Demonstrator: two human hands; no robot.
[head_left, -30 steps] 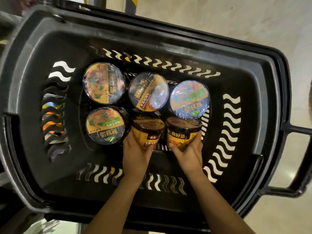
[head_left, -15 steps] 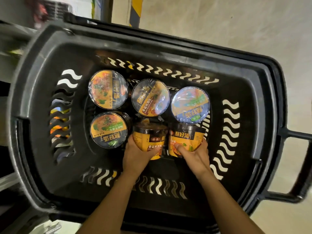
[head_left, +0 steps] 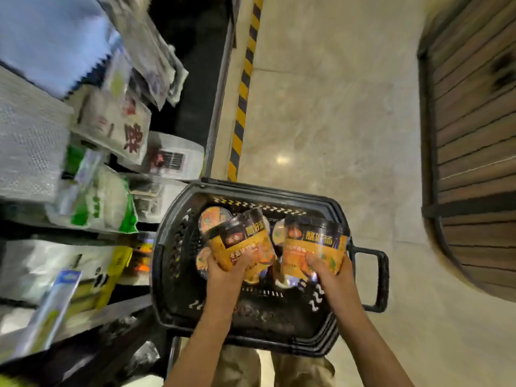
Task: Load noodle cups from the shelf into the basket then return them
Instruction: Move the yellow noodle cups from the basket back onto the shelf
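**Two cups lifted above the basket, return leg apparently under way**

Left of the basket [head_left: 329,339]: shelf [head_left: 92,317] tiers stacked with blurred white and green packets [head_left: 95,202]; no noodle cups discernible there, and no free slot identifiable through the blur.

Above the basket's left half: left hand [head_left: 223,270] wrapped around the lower part of an orange-and-black noodle cup [head_left: 240,244], tilted, clear of the basket floor.

Inside the basket, beneath and behind the two raised cups: several more sealed cups [head_left: 213,220], lids partly visible; exact count impossible to tell.

Above the basket's right half: right hand [head_left: 328,270] clasping a second orange cup [head_left: 314,247] by its base, thumb across the front, held roughly upright near the basket's side handle [head_left: 374,277].

Right of the basket: pale tiled floor [head_left: 349,121].

Progress, as a judgement: loading likely finished, given cups lying in the basket; unloading only begun, with two in hand not yet shelved and the rest waiting below. Left to do: carrying this pair over to the shelf, then repeating for the remainder.
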